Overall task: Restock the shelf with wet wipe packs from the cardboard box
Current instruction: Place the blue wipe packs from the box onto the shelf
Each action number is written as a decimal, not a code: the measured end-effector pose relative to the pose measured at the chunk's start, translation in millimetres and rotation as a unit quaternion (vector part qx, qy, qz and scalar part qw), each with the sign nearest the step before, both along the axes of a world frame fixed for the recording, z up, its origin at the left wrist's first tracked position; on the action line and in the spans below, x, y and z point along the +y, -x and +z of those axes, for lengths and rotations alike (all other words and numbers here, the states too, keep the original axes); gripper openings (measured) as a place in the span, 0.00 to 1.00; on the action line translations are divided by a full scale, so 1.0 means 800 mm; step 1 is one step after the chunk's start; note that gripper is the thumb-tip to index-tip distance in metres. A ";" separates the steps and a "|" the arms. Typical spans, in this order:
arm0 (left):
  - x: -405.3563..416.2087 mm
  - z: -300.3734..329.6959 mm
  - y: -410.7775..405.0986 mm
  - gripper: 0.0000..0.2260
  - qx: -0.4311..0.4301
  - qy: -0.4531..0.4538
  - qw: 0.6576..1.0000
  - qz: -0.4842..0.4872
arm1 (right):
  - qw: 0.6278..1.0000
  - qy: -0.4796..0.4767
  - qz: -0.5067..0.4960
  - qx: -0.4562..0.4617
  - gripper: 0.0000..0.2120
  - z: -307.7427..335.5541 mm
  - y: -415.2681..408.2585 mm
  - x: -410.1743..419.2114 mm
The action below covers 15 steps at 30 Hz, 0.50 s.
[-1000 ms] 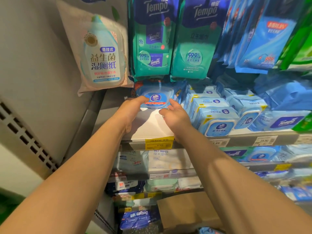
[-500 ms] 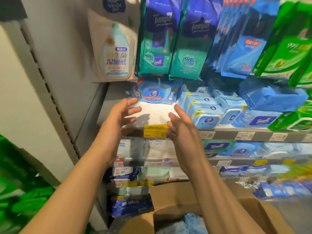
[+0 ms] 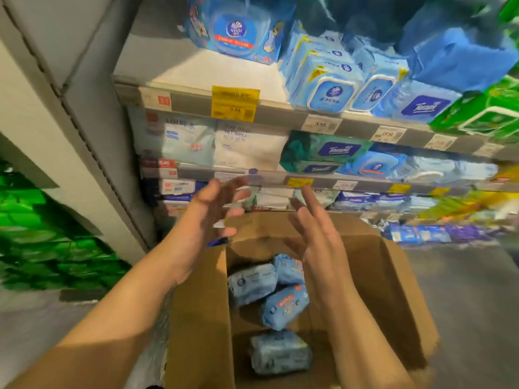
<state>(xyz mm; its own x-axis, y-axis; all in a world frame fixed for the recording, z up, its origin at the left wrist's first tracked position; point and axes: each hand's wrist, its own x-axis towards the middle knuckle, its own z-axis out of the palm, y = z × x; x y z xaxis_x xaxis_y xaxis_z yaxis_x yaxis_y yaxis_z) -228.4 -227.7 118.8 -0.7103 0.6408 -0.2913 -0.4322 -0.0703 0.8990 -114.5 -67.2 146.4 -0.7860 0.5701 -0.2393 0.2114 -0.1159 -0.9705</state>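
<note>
An open cardboard box (image 3: pixel 393 282) stands on the floor below me with several light blue wet wipe packs (image 3: pixel 285 307) lying inside. My left hand (image 3: pixel 207 217) and my right hand (image 3: pixel 317 234) hover above the box's far edge, palms facing each other, fingers spread and holding nothing. On the upper shelf (image 3: pixel 182 68) a blue wet wipe pack with a round lid (image 3: pixel 236 35) stands at the back, with white shelf surface showing in front of it.
Blue and green wipe packs (image 3: pixel 331 88) fill the upper shelf to the right. Lower shelves (image 3: pixel 280 178) hold white, teal and blue packs behind price tags. A grey upright panel (image 3: pixel 92 108) bounds the shelves on the left, with green goods beyond it.
Both hands let go of the blue pack on the upper shelf and dropped down to above the cardboard box. The view tilted down, bringing the box's inside into sight.
</note>
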 end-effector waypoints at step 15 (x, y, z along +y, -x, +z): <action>0.090 -0.113 -0.160 0.37 -0.102 0.147 0.984 -0.012 | 0.983 0.111 -0.037 -0.142 0.14 -0.152 -0.175 0.131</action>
